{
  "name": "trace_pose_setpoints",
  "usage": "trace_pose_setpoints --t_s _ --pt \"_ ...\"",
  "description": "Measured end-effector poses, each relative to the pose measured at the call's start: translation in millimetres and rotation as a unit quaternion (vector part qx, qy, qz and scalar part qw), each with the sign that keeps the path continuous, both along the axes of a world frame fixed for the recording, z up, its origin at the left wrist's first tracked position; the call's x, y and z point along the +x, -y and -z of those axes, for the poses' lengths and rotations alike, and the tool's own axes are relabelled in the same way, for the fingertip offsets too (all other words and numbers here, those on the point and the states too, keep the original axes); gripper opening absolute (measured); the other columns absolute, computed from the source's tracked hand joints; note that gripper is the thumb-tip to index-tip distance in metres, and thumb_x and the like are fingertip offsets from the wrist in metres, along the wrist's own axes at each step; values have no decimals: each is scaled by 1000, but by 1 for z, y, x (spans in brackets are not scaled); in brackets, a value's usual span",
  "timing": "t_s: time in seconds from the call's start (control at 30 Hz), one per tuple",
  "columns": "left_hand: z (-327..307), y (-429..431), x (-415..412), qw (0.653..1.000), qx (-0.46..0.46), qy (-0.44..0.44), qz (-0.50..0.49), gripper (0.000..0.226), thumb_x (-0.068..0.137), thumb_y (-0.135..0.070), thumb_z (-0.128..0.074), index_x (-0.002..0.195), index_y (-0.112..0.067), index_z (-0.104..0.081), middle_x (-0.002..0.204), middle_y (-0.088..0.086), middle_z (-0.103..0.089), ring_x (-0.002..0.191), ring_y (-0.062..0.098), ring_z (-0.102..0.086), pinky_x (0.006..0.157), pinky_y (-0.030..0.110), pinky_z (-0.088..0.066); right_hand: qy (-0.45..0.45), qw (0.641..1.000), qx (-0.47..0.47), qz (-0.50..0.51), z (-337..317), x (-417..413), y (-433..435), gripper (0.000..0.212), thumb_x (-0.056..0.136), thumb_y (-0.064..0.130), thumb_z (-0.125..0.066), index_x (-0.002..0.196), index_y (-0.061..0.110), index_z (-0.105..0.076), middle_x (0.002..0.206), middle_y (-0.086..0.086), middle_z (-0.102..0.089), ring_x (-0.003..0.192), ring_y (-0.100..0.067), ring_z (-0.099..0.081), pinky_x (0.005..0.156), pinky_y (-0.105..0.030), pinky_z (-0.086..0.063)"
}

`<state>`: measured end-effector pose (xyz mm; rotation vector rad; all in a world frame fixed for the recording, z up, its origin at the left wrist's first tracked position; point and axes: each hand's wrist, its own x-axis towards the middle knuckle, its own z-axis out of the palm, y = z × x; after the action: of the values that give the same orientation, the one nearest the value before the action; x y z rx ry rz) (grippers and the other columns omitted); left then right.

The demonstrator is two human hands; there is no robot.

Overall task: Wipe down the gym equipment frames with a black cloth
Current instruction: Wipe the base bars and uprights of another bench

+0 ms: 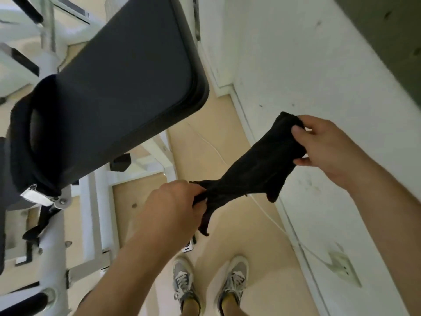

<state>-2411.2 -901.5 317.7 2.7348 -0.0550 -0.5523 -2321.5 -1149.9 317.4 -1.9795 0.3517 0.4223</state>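
Observation:
A black cloth [248, 172] is stretched between both hands in mid-air, above the floor and to the right of the bench. My left hand [173, 206] pinches its lower end in closed fingers. My right hand [323, 147] grips its upper end, near the white wall. The white metal frame [93, 215] of the gym machine runs under a dark padded bench [127, 83] at the left. Neither hand touches the frame.
A white wall [319, 76] stands close on the right, with a wall socket [344, 267] and a white cable [268, 213] running along the beige floor [200, 147]. My two grey sneakers [184, 283] stand at the bottom centre. A black lever [38, 226] hangs under the bench's hinge.

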Motion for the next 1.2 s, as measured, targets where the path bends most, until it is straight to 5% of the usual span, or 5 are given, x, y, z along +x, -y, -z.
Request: trace_pose_setpoints --t_s 0.3,0.53,0.8,1.03,1.2 --pt "-60 18 56 981 -180 61 -45 13 100 -38 -37 96 -33 -48 71 -14 -55 69 5 -58 56 16 -45 199 966 -154 -67 -71 84 -25 38 93 5 -42 114 31 -59 99 -3 -65 84 -20 -64 74 -35 -56" --pt "-84 -3 124 821 -543 -54 -169 20 95 -4 -55 102 -19 -67 84 -1 -72 81 14 -69 71 25 -55 262 920 -269 -110 -115 185 -72 36 87 2 -40 116 19 -52 103 -2 -57 92 -20 -53 77 -28 -39" --pt "-119 -39 199 685 -664 -80 -289 25 89 -33 -65 94 -9 -68 88 25 -63 80 46 -60 76 57 -49 110 993 -44 -12 -155 323 -137 21 87 8 -57 84 23 -71 84 7 -68 81 -8 -64 71 -20 -51" --pt "-131 -77 251 432 -765 -44 -476 33 79 -6 -69 111 -1 -64 108 21 -68 93 31 -69 67 34 -57 -149 978 140 -36 -164 420 -183 9 84 23 -62 77 21 -56 71 5 -53 65 -10 -48 66 -23 -39" --pt "-130 -99 308 381 -715 56 -584 32 84 -17 -57 109 0 -66 107 20 -70 90 25 -69 82 38 -57 -168 954 242 -52 -133 495 -226 10 80 22 -60 88 16 -57 92 -2 -69 88 -16 -62 70 -26 -48"
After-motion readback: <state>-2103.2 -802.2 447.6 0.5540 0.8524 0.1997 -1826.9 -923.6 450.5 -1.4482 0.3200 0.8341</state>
